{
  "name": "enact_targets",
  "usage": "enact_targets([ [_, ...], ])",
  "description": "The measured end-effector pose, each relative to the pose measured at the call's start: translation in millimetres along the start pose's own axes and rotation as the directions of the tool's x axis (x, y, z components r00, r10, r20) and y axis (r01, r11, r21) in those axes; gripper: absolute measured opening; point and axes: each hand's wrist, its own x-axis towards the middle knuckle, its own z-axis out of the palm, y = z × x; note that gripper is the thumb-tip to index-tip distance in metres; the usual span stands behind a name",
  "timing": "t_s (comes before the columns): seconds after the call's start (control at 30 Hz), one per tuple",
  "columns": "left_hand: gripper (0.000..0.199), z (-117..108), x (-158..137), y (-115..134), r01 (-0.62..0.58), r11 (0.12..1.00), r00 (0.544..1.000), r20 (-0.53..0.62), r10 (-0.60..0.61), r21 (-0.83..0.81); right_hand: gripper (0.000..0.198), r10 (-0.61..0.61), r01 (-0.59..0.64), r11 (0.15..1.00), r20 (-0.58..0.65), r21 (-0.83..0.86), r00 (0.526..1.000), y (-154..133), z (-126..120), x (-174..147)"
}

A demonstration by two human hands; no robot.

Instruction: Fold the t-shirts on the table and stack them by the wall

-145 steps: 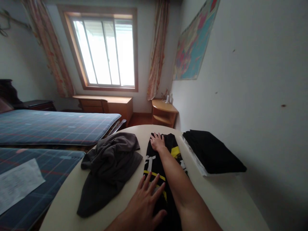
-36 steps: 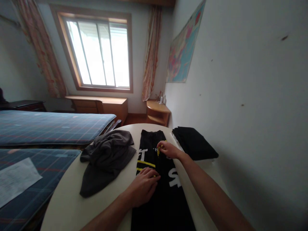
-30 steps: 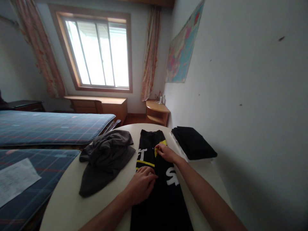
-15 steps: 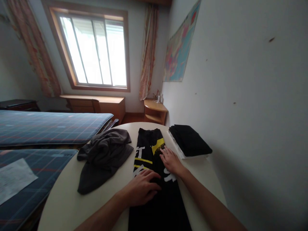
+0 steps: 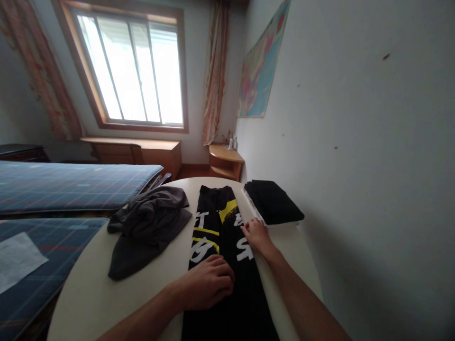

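A pair of black trousers (image 5: pixel 227 289) with white lettering and yellow bands lies lengthwise on the round cream table (image 5: pixel 88 293), waist end away from me. My left hand (image 5: pixel 210 280) rests on the near part of the trousers, palm down, fingers loosely bent and holding nothing. At the right edge of the trousers, beside the lettering, my right hand (image 5: pixel 259 237) touches the cloth with its fingertips, fingers a little apart. Under each palm the cloth is hidden.
To the left, a crumpled dark grey garment (image 5: pixel 149 227) lies on the table. A folded black stack (image 5: pixel 273 201) with white beneath it sits at the right, close to the wall (image 5: pixel 373 213). Beds with plaid mattresses (image 5: pixel 71 187) stand on the left.
My left hand has come nearer to me and its fingers are more bent. My right hand has slid from the yellow patch to the trousers' right edge, uncovering white letters.
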Motion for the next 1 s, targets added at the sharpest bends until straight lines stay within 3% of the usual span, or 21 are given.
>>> enact_targets([
  [0.1, 0.036, -2.2, -0.2, 10.2, -0.03, 0.999, 0.999, 0.021, 0.031, -0.028, 0.027, -0.084, 0.087, 0.996, -0.058, 0.036, 0.995, -1.5, -2.8, -2.0],
  [0.17, 0.059, 0.8, 0.1, 18.8, -0.093, 0.995, 0.993, 0.062, 0.096, -0.047, 0.036, -0.2, 0.207, 0.975, -0.089, 0.08, 0.976, -4.6, -4.3, -5.2],
  [0.2, 0.062, 4.9, 0.3, 22.9, -0.126, 0.99, 0.988, 0.087, 0.131, -0.055, 0.041, -0.268, 0.275, 0.956, -0.079, 0.101, 0.96, -6.6, -4.3, -7.0],
  [0.3, 0.048, 27.5, 1.8, 30.5, -0.192, 0.976, 0.97, 0.134, 0.205, -0.103, 0.05, -0.42, 0.409, 0.9, 0.054, 0.149, 0.906, -11.8, -1.5, -11.6],
  [0.43, 0.043, 57.8, 7.1, 30.8, -0.213, 0.944, 0.953, 0.157, 0.257, -0.251, 0.058, -0.45, 0.418, 0.89, 0.195, 0.182, 0.872, -14.2, 2.1, -13.2],
  [0.5, 0.044, 62.3, 10.2, 30.7, -0.247, 0.935, 0.943, 0.158, 0.292, -0.256, 0.059, -0.446, 0.414, 0.892, 0.197, 0.182, 0.873, -14.5, 1.1, -12.8],
  [0.63, 0.046, 62.3, 13.1, 33.5, -0.272, 0.955, 0.951, 0.118, 0.285, -0.117, 0.056, -0.467, 0.447, 0.882, 0.164, 0.146, 0.869, -17.8, -6.1, -13.9],
  [0.7, 0.047, 63.8, 11.4, 35.2, -0.256, 0.955, 0.953, 0.128, 0.276, -0.149, 0.052, -0.501, 0.487, 0.864, 0.139, 0.125, 0.854, -20.8, -10.6, -18.9],
  [0.8, 0.046, 55.7, 1.9, 38.5, -0.243, 0.924, 0.936, 0.179, 0.303, -0.294, 0.053, -0.547, 0.531, 0.836, 0.149, 0.137, 0.823, -24.5, -17.2, -40.2],
  [0.87, 0.04, 37.9, -10.3, 40.8, -0.208, 0.927, 0.943, 0.189, 0.275, -0.312, 0.058, -0.565, 0.536, 0.824, 0.191, 0.182, 0.803, -25.1, -22.2, -65.6],
  [1.0, 0.032, -4.4, -43.9, 43.2, -0.028, 0.988, 0.989, 0.138, 0.048, -0.15, 0.071, -0.627, 0.569, 0.776, 0.246, 0.271, 0.739, -19.9, -33.8, -129.4],
])
